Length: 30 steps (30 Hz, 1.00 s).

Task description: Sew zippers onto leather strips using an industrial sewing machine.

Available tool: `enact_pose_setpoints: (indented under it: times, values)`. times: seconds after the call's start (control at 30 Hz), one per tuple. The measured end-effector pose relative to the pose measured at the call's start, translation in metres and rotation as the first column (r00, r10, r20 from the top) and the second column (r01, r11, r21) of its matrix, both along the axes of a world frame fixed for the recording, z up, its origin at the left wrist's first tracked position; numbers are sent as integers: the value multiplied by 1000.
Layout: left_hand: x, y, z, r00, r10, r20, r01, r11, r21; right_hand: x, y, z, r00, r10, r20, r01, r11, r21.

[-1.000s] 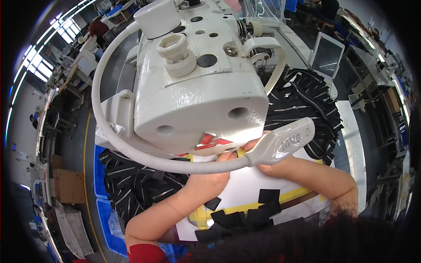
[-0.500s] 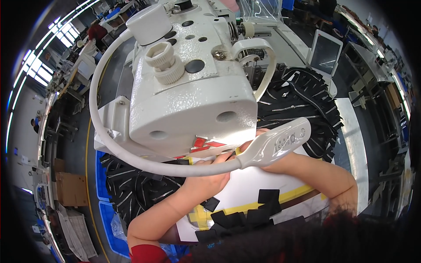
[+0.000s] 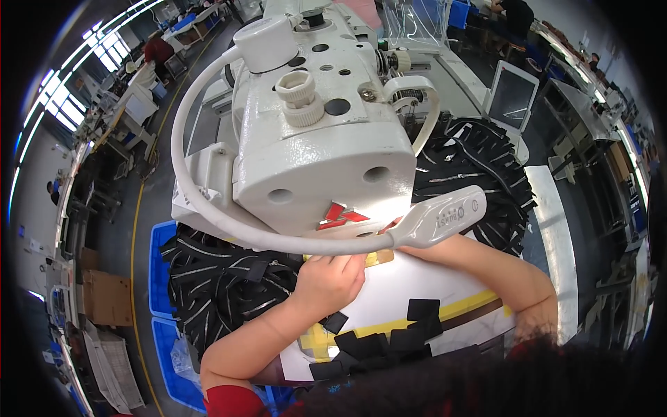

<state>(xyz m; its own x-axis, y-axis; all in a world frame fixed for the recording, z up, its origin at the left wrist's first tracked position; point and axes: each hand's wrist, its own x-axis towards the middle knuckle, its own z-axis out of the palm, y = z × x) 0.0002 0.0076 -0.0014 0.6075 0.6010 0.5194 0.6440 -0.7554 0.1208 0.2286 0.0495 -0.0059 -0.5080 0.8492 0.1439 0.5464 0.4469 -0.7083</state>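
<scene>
The left hand (image 3: 332, 278) sits curled at the centre of the view, fingers drawn together and pressed down on a small yellowish piece (image 3: 375, 258) right under the head of the white industrial sewing machine (image 3: 319, 139), whose glossy, rounded enamel casting fills everything from ten to one o'clock. The right hand is hidden behind the flat white lamp head (image 3: 445, 217) at three o'clock of the left one, so I cannot tell whether it is gripping or loose; only the bare right forearm (image 3: 500, 271) shows, running down toward five o'clock. The lamp's smooth gooseneck tube (image 3: 208, 208) sweeps in a wide curve around the machine's left side, crossing just above the knuckles and leaving a tight gap there. Below the hands lies a smooth white work table (image 3: 410, 292) with a yellow tape stripe (image 3: 458, 309), and flat, matte black square patches (image 3: 403, 337) are scattered along its near edge at six o'clock. Heaps of black strips with pale stitching (image 3: 222, 285) bristle at eight o'clock, more at two o'clock (image 3: 479, 160), crowding both sides. Blue plastic crates (image 3: 161, 278) sit at the far left edge.
</scene>
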Motion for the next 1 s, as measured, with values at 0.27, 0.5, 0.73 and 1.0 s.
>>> enact_pose_setpoints:
  times: [0.27, 0.5, 0.73, 1.0]
  values:
    - [3, 1, 5, 1000, 22, 16, -22, 1000, 2, -4, 9, 16, 998, 55, -6, -55, 989, -141]
    - [0, 0, 9, 1000, -8, 13, 8, 1000, 22, -10, 4, 19, 991, 42, 129, -10, 971, -238]
    - [1, 0, 6, 998, 12, -60, -14, 999, -32, -11, -16, 0, 960, -23, 281, -64, 952, 298]
    - [4, 5, 1, 997, -34, -63, 32, 999, -37, -15, -15, 21, 982, -44, 182, -56, 859, 509]
